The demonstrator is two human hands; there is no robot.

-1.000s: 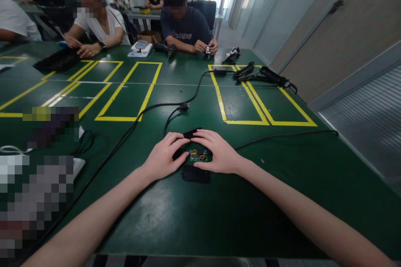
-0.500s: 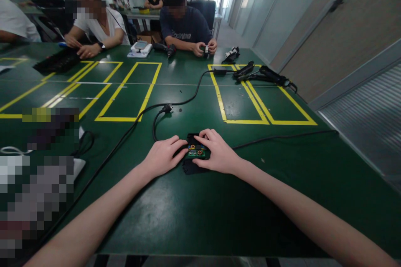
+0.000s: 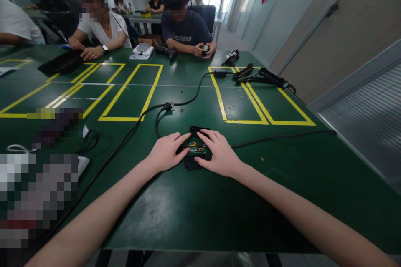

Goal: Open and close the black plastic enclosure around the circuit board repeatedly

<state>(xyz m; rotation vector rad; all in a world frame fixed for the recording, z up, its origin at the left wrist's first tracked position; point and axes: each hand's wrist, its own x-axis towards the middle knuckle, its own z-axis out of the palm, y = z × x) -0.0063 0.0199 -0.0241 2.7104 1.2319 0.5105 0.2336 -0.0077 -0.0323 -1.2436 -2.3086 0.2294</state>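
An opened black plastic case [image 3: 192, 164] lies at the middle of the green table, one half toward me and the other beyond. Between the halves shows a green circuit board [image 3: 194, 149] with copper-ringed coils. My left hand [image 3: 164, 150] pinches the left end of the board, its thumb and fingertips close to where a black cable comes in. Across the right side reaches my right hand [image 3: 221, 152], thumb at the near edge and fingers at the far half, gripping board and case. Its palm hides the right end of the board.
A black cable with a plug [image 3: 168, 106] curves off to the left, and another cable [image 3: 282, 136] runs right. Yellow tape marks rectangles on the table [image 3: 175, 217]. Farther off lie a power drill [image 3: 167, 51], a white scale [image 3: 142, 51] and black tools [image 3: 266, 76]. Co-workers sit opposite.
The far half of the case looks tilted up a little more, and my right fingers have spread toward it. My left hand keeps its place at the board's left end. The view has shifted slightly.
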